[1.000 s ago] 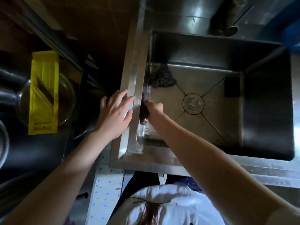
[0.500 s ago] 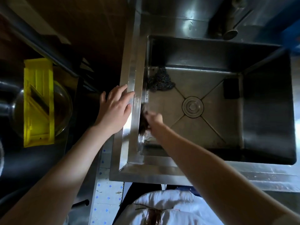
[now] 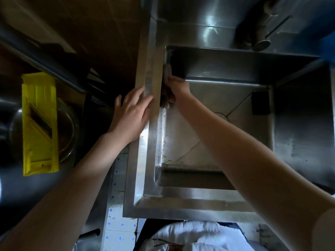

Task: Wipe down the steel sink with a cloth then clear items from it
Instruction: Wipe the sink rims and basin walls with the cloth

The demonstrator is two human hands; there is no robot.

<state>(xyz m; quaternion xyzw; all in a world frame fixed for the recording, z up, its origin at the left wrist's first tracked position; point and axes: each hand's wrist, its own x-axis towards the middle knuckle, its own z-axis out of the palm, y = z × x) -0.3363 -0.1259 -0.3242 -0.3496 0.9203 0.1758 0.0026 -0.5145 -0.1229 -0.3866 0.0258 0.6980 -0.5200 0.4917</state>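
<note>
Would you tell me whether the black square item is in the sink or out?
In: the black square item sits on the floor of the sink, against its right wall.

A yellow slicer (image 3: pixel 39 124) lies across a glass bowl (image 3: pixel 70 127).

right hand (image 3: pixel 178 89) presses cloth (image 3: pixel 165 96) (sink wall (image 3: pixel 161 134))

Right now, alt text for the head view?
The right hand grips a dark cloth against the left inner wall of a steel sink, while the left hand rests on its left rim. A black block sits in the basin's far right corner; a yellow slicer lies across a bowl at left.
</note>
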